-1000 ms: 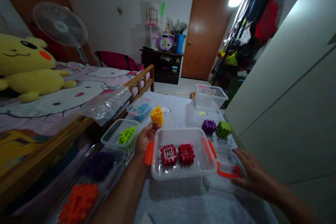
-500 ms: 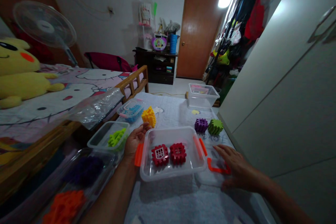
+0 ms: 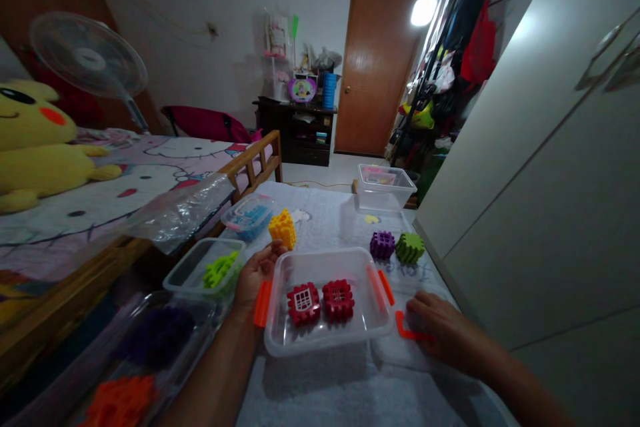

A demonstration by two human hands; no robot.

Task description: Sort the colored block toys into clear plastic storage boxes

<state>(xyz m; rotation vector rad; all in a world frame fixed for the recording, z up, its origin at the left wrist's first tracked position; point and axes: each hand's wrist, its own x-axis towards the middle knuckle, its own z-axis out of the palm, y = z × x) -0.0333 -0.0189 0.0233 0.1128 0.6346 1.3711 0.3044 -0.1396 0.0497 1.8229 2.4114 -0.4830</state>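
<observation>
A clear plastic box (image 3: 325,340) with orange latches holds two red lattice block cubes, a left cube (image 3: 303,304) and a right cube (image 3: 339,300). My left hand (image 3: 256,275) is at its left side, fingers curled against the back left corner and partly hidden by the wall. Just beyond those fingertips stands a yellow block cube (image 3: 283,229). To the right, a clear lid (image 3: 387,347) with an orange handle lies flat. My right hand (image 3: 433,320) is closed over the handle's right part, its fingertips hidden. A purple cube (image 3: 383,245) and a green cube (image 3: 410,248) sit farther back.
Left of the box are a tub (image 3: 175,278) with lime pieces, a box (image 3: 247,217) with blue pieces, dark purple pieces (image 3: 157,335) and orange pieces (image 3: 120,401). Another clear container (image 3: 384,197) stands at the far end. A white cabinet (image 3: 540,213) rises on the right.
My right hand has drawn its spread fingers together over the lid's orange handle. My left hand, the box and the cubes keep their places; the view has shifted slightly.
</observation>
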